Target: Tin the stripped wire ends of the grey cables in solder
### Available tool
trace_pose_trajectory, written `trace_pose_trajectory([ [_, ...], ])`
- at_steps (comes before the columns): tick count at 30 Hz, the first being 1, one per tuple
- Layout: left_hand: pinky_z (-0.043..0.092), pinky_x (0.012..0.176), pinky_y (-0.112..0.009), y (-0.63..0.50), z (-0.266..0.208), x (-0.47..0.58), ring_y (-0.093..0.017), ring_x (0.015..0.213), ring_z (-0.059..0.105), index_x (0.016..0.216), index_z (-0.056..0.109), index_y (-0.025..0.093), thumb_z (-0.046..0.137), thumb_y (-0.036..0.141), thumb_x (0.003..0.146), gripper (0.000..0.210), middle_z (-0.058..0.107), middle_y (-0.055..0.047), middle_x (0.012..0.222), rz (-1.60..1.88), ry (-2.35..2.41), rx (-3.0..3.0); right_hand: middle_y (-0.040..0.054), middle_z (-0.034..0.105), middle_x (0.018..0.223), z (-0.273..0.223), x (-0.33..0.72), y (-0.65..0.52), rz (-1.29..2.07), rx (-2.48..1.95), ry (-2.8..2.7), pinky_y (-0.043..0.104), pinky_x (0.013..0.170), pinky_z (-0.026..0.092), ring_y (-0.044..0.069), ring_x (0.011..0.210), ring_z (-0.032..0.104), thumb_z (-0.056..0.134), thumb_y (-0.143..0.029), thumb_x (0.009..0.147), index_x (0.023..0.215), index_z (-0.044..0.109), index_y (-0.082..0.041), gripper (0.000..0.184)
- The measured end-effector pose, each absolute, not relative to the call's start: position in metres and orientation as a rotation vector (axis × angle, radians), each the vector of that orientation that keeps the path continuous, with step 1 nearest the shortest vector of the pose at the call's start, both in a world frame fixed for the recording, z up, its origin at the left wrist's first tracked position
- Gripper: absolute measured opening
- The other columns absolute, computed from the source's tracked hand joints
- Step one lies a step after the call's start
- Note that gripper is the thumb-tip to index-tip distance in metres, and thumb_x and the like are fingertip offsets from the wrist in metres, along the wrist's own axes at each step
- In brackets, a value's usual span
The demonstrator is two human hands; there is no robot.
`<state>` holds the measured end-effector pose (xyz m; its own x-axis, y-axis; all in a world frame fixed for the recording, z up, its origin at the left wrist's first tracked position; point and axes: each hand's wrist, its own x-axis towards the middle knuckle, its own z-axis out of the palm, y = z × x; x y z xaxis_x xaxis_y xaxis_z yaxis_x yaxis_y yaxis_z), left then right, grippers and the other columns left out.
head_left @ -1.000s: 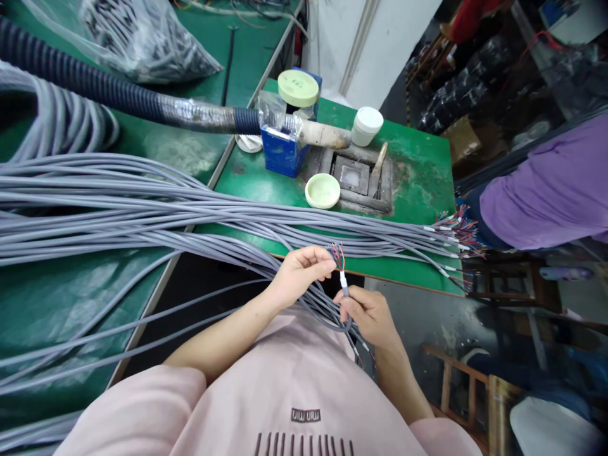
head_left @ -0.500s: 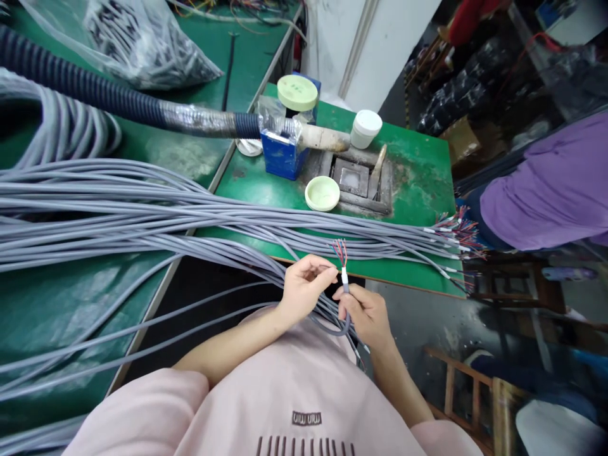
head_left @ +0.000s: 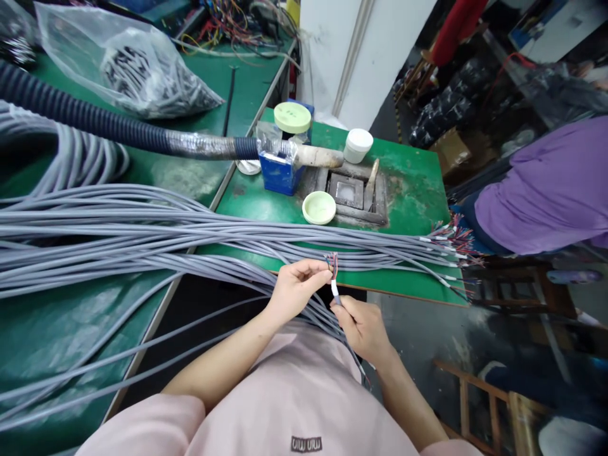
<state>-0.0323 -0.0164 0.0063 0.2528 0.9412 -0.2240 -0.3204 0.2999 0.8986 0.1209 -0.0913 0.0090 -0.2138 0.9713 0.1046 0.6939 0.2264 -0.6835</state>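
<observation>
My right hand (head_left: 361, 324) is closed round a grey cable (head_left: 337, 300) just below its white sleeve, with the end pointing up. Thin coloured wires (head_left: 335, 263), red and blue among them, fan out above the sleeve. At their left side my left hand (head_left: 299, 286) pinches some of these wires between thumb and forefinger. Just beyond both hands lies a thick bundle of grey cables (head_left: 266, 235) across the green table, its stripped ends (head_left: 458, 240) at the right edge. More cables hang below my hands, partly hidden by them.
Beyond the bundle stand a square metal pot (head_left: 350, 190) with a brush-like tool (head_left: 372, 180), a pale green dish (head_left: 319, 208), a white tub (head_left: 358, 145) and a blue box (head_left: 280, 174) under a black hose (head_left: 118, 130). A person in purple (head_left: 546, 190) is at the right.
My left thumb and fingers have moved onto the wires, which are now bunched and partly bent left. The cable end has shifted slightly left, and the camera view has tilted up.
</observation>
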Motion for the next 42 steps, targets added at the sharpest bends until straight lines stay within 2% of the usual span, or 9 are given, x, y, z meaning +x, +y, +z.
trace_pose_trajectory([
  [5,0.052,0.066,-0.024,-0.009,0.012,-0.040,-0.011,0.064,0.062,0.071,0.072,0.014,0.081,0.032,0.063,0.022,0.071,-0.002,0.070,0.919,0.894,0.910,0.0000,0.057,0.058,0.008,0.124,-0.089,0.633,-1.539,-2.075,0.024,0.055,0.034,0.011,0.053,0.052,0.040,-0.027,0.096,0.078,0.060,-0.019,0.028],
  [10,0.043,0.054,-0.021,-0.009,0.010,-0.036,-0.008,0.054,0.052,0.063,0.067,0.015,0.082,0.029,0.060,0.021,0.064,0.001,0.061,0.997,0.983,1.060,0.0006,0.056,0.056,0.012,0.122,-0.089,0.695,-1.534,-2.013,0.025,0.056,0.034,0.011,0.053,0.051,0.042,-0.029,0.095,0.075,0.061,-0.018,0.031],
  [17,0.046,0.066,-0.028,-0.023,-0.008,-0.027,-0.013,0.063,0.058,0.076,0.071,0.021,0.071,0.025,0.077,0.003,0.068,-0.001,0.067,1.403,0.965,1.598,-0.0057,0.052,0.045,0.009,0.120,-0.086,1.445,-1.372,-1.107,0.022,0.040,0.032,0.009,0.036,0.042,0.053,-0.043,0.087,0.093,0.064,-0.017,0.029],
  [21,0.042,0.058,-0.025,-0.025,-0.012,-0.026,-0.011,0.058,0.056,0.081,0.072,0.024,0.071,0.017,0.076,0.009,0.069,0.000,0.066,1.534,0.797,1.943,-0.0068,0.044,0.037,0.004,0.119,-0.078,1.647,-1.153,-0.810,0.022,0.034,0.025,0.007,0.029,0.033,0.060,-0.052,0.080,0.067,0.056,-0.019,0.037],
  [24,0.041,0.055,-0.024,-0.027,-0.013,-0.023,-0.010,0.055,0.056,0.082,0.071,0.024,0.069,0.015,0.077,0.011,0.068,0.000,0.065,1.511,0.728,1.934,-0.0053,0.042,0.035,0.005,0.117,-0.072,1.598,-1.136,-0.810,0.022,0.037,0.026,0.008,0.032,0.035,0.062,-0.047,0.080,0.052,0.046,-0.020,0.043],
  [28,0.044,0.057,-0.026,-0.033,-0.011,-0.016,-0.011,0.055,0.057,0.080,0.070,0.021,0.070,0.024,0.079,0.003,0.062,0.001,0.059,1.364,0.742,1.488,-0.0024,0.048,0.043,0.008,0.114,-0.067,1.396,-1.186,-0.872,0.025,0.044,0.031,0.009,0.042,0.041,0.065,-0.039,0.079,0.050,0.054,-0.018,0.037],
  [32,0.048,0.057,-0.027,-0.033,-0.003,-0.007,-0.012,0.053,0.060,0.073,0.064,0.018,0.073,0.038,0.076,0.022,0.062,0.002,0.058,1.187,0.678,0.975,-0.0015,0.049,0.051,0.009,0.113,-0.062,1.117,-1.273,-1.002,0.028,0.053,0.036,0.011,0.052,0.045,0.063,-0.033,0.081,0.050,0.056,-0.019,0.034],
  [36,0.042,0.052,-0.022,-0.027,-0.002,-0.005,-0.008,0.050,0.053,0.069,0.062,0.017,0.077,0.037,0.072,0.025,0.062,0.003,0.057,1.171,0.702,0.816,-0.0010,0.050,0.058,0.010,0.114,-0.055,0.909,-1.300,-1.128,0.029,0.060,0.037,0.013,0.059,0.047,0.063,-0.027,0.082,0.053,0.059,-0.019,0.030],
  [42,0.037,0.049,-0.019,-0.019,-0.006,-0.004,-0.005,0.048,0.044,0.067,0.063,0.016,0.081,0.039,0.064,0.030,0.057,0.005,0.054,1.185,0.723,0.680,-0.0012,0.053,0.064,0.019,0.111,-0.036,0.849,-1.291,-1.205,0.029,0.057,0.039,0.012,0.060,0.048,0.065,-0.030,0.081,0.069,0.071,-0.021,0.015],
])
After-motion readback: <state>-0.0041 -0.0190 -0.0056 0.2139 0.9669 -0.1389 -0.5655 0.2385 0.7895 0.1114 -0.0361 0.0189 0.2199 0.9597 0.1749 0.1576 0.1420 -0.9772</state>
